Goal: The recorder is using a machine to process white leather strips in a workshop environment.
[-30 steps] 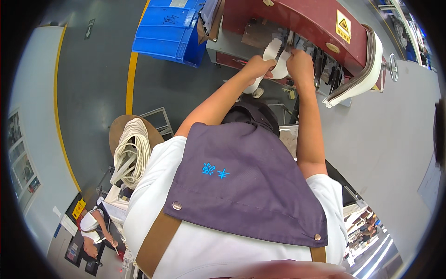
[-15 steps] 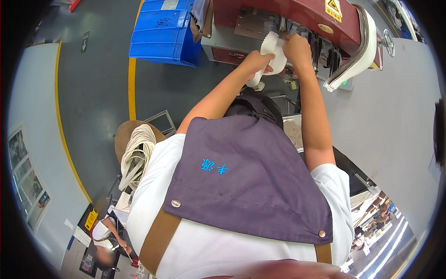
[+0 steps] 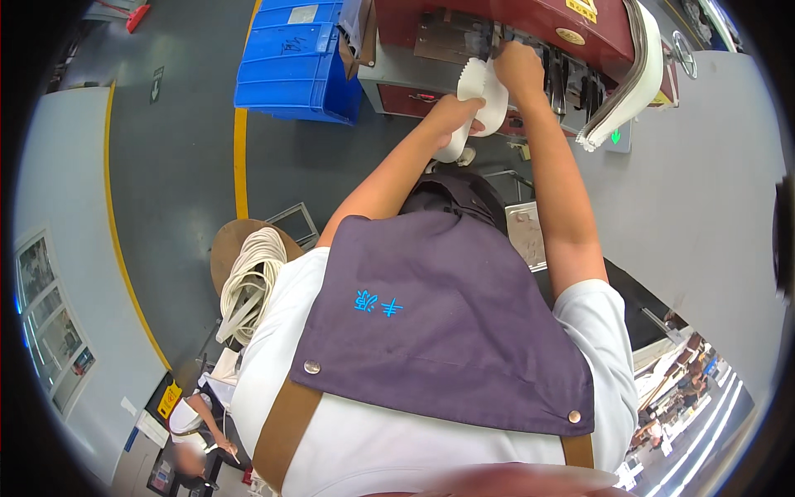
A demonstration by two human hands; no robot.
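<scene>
White strip, flat, looped and toothed at one end, is pinched by your left hand, just beside your right hand, whose curled fingers' hold cannot be told, before the red machine and ribbed blue crate.

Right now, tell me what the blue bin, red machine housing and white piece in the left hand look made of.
Blue bin: likely rigid plastic, semi-gloss, judging by its moulded ribs. Red machine housing: probably painted metal; smooth, with a sheen. White piece: thin and matt, bending into a curve; leather, fabric or plastic, I can't tell.
</scene>
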